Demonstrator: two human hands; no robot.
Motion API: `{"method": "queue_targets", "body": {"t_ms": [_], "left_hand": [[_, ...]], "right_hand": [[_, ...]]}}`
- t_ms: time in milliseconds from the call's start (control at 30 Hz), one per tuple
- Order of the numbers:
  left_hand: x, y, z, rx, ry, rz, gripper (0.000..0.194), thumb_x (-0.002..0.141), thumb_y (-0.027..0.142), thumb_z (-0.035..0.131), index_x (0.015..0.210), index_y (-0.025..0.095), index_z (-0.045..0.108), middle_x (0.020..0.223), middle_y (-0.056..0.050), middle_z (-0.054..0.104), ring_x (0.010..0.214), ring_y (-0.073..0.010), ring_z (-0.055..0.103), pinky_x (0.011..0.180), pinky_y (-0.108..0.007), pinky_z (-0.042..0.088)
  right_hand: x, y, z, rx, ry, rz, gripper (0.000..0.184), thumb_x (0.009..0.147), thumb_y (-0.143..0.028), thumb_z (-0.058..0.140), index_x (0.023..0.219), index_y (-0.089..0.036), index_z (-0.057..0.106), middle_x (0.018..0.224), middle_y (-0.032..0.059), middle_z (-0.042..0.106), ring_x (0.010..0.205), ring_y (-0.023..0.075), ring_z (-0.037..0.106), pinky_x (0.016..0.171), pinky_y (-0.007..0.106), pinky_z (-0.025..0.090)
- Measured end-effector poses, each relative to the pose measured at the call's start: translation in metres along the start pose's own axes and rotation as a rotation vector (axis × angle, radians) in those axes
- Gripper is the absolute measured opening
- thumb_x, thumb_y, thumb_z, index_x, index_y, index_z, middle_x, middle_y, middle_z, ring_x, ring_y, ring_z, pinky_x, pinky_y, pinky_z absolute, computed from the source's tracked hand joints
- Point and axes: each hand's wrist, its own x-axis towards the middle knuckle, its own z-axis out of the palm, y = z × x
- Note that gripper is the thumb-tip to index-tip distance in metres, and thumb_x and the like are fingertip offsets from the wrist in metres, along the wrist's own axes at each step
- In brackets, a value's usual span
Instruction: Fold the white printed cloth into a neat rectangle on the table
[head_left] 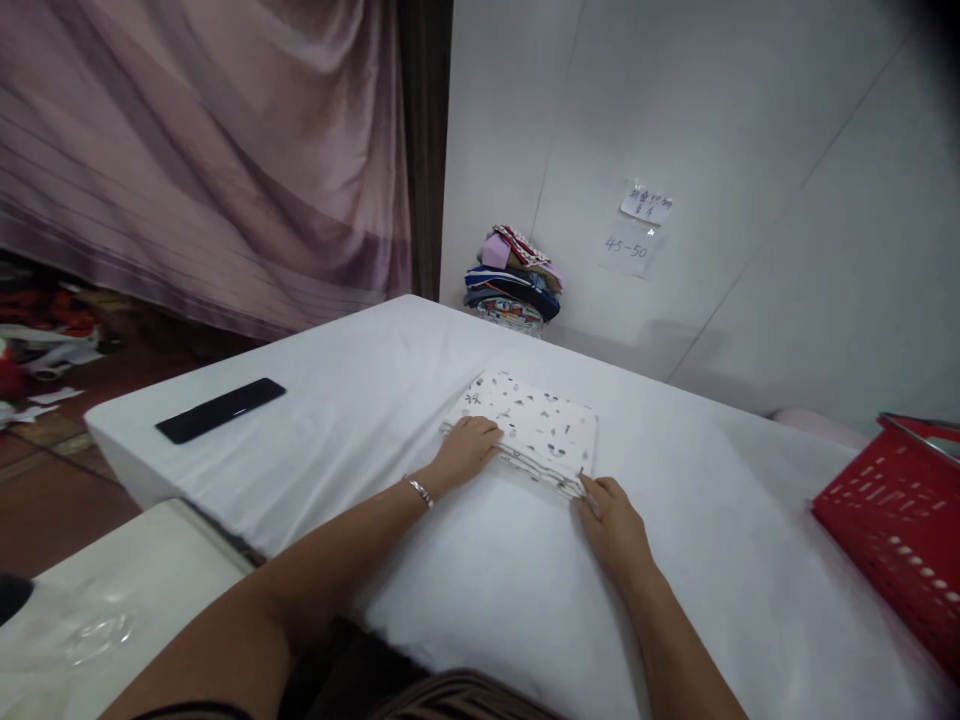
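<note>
A white cloth with small dark printed figures [536, 415] lies folded into a flat rectangle on the white-covered table [480, 590]. Its near edge shows several stacked layers. My left hand [469, 447] grips the near left part of that edge, fingers bent over the top. At the near right corner, my right hand [611, 515] pinches the layers between thumb and fingers. The undersides of both grips are hidden.
A black flat slab [221, 410] rests on the table's left side. Folded clothes [514, 280] are stacked beyond the far edge, by the wall. A red plastic basket [892, 520] stands at the right. A white surface with clear plastic [105, 620] is at the lower left.
</note>
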Motion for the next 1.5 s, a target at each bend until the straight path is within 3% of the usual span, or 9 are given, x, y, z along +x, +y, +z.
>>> {"method": "queue_targets", "body": {"t_ms": [133, 267, 500, 733, 1000, 1100, 1233, 1500], "left_hand": [[-0.005, -0.014, -0.01, -0.005, 0.048, 0.006, 0.021, 0.088, 0.021, 0.045, 0.106, 0.021, 0.055, 0.105, -0.006, 0.06, 0.1, -0.0193, 0.049, 0.09, -0.037, 0.034], [-0.003, -0.015, -0.01, 0.006, 0.054, 0.026, 0.021, 0.087, 0.017, 0.044, 0.103, 0.02, 0.058, 0.101, -0.006, 0.061, 0.096, -0.0189, 0.051, 0.087, -0.036, 0.036], [-0.009, -0.019, 0.0, -0.002, 0.031, 0.055, 0.027, 0.088, 0.012, 0.039, 0.099, 0.021, 0.061, 0.097, -0.005, 0.062, 0.095, -0.0186, 0.051, 0.086, -0.035, 0.037], [-0.011, -0.018, -0.011, -0.174, 0.086, 0.014, 0.021, 0.09, 0.025, 0.042, 0.097, 0.021, 0.061, 0.097, -0.005, 0.061, 0.092, -0.0177, 0.052, 0.087, -0.034, 0.038], [-0.006, -0.021, -0.009, -0.154, 0.046, -0.047, 0.021, 0.09, 0.023, 0.042, 0.089, 0.021, 0.063, 0.093, -0.005, 0.061, 0.089, -0.0187, 0.051, 0.079, -0.034, 0.04], [-0.006, -0.021, -0.009, -0.145, 0.054, -0.031, 0.022, 0.089, 0.02, 0.042, 0.088, 0.022, 0.064, 0.091, -0.004, 0.061, 0.087, -0.0178, 0.051, 0.079, -0.033, 0.039], [-0.006, -0.02, -0.009, -0.11, 0.09, -0.003, 0.022, 0.089, 0.017, 0.041, 0.089, 0.021, 0.063, 0.093, -0.005, 0.062, 0.088, -0.0176, 0.051, 0.079, -0.033, 0.039], [-0.012, -0.02, -0.015, -0.161, 0.035, -0.008, 0.023, 0.089, 0.02, 0.042, 0.084, 0.02, 0.064, 0.09, -0.005, 0.062, 0.084, -0.0176, 0.052, 0.08, -0.035, 0.04]], "right_hand": [[0.003, 0.001, 0.011, 0.004, 0.198, -0.191, 0.042, 0.085, -0.034, 0.047, 0.126, -0.023, 0.05, 0.132, 0.0093, 0.045, 0.12, 0.0258, 0.042, 0.094, 0.041, 0.041], [0.012, 0.0, 0.017, 0.036, 0.22, -0.354, 0.036, 0.088, -0.027, 0.042, 0.122, -0.02, 0.055, 0.125, 0.0104, 0.053, 0.118, 0.0247, 0.045, 0.097, 0.044, 0.039], [0.012, 0.003, 0.018, 0.036, 0.205, -0.344, 0.031, 0.088, -0.024, 0.041, 0.112, -0.021, 0.061, 0.115, 0.0085, 0.06, 0.107, 0.0224, 0.054, 0.091, 0.042, 0.043], [0.024, -0.007, 0.013, 0.002, 0.176, -0.309, 0.028, 0.088, -0.029, 0.043, 0.106, -0.022, 0.064, 0.108, 0.0081, 0.063, 0.101, 0.0223, 0.056, 0.089, 0.04, 0.041], [0.067, -0.062, 0.018, -0.071, 0.04, -0.324, 0.023, 0.089, -0.025, 0.046, 0.1, -0.023, 0.066, 0.095, 0.0063, 0.064, 0.092, 0.0197, 0.054, 0.081, 0.032, 0.041], [0.067, -0.075, 0.015, -0.062, 0.032, -0.324, 0.023, 0.089, -0.022, 0.045, 0.095, -0.021, 0.067, 0.091, 0.0063, 0.064, 0.088, 0.0188, 0.053, 0.078, 0.029, 0.041], [0.06, -0.07, 0.02, -0.067, 0.109, -0.341, 0.024, 0.09, -0.021, 0.042, 0.097, -0.021, 0.066, 0.092, 0.006, 0.062, 0.086, 0.0181, 0.052, 0.075, 0.028, 0.039], [0.052, -0.075, 0.02, -0.104, 0.101, -0.427, 0.028, 0.09, -0.029, 0.041, 0.105, -0.021, 0.063, 0.091, 0.0075, 0.061, 0.083, 0.0206, 0.051, 0.074, 0.032, 0.04]]}}
